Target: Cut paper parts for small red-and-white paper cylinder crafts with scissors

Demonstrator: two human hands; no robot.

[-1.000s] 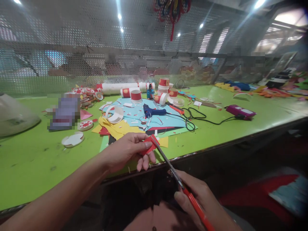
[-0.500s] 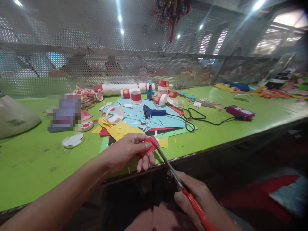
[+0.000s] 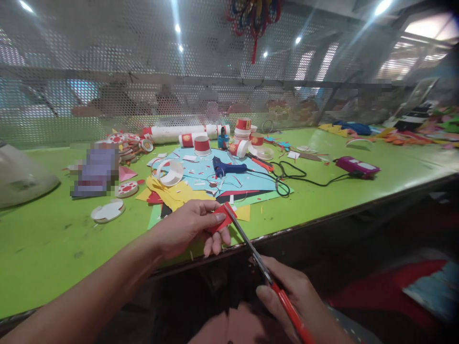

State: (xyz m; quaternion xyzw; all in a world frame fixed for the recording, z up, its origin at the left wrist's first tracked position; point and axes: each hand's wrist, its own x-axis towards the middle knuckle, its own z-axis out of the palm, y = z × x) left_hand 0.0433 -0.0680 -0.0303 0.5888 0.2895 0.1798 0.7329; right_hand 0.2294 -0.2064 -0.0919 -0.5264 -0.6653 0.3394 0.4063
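Observation:
My left hand (image 3: 195, 224) pinches a small piece of red paper (image 3: 223, 219) between thumb and fingers, just above the table's front edge. In my right hand (image 3: 294, 291) are scissors (image 3: 256, 258) with red handles, gripped from below right. Their long metal blades point up and left, and the tips lie across the right side of the red paper. The blades look closed or nearly so. Past my left hand lie yellow paper sheets (image 3: 175, 193) and a light blue sheet (image 3: 197, 165) strewn with scraps.
A blue glue gun (image 3: 229, 167) rests on the blue sheet, its black cord curling right. Red-and-white paper cups (image 3: 202, 145) stand behind it. A purple box (image 3: 357, 167) sits at right. Round red-and-white pieces (image 3: 126, 188) lie left. The green table (image 3: 71, 248) ends at a dark front edge.
Very little differs. The scissors' handles and my right thumb have shifted slightly left, while the red paper stays pinched in my left hand. The whole view has drifted a little.

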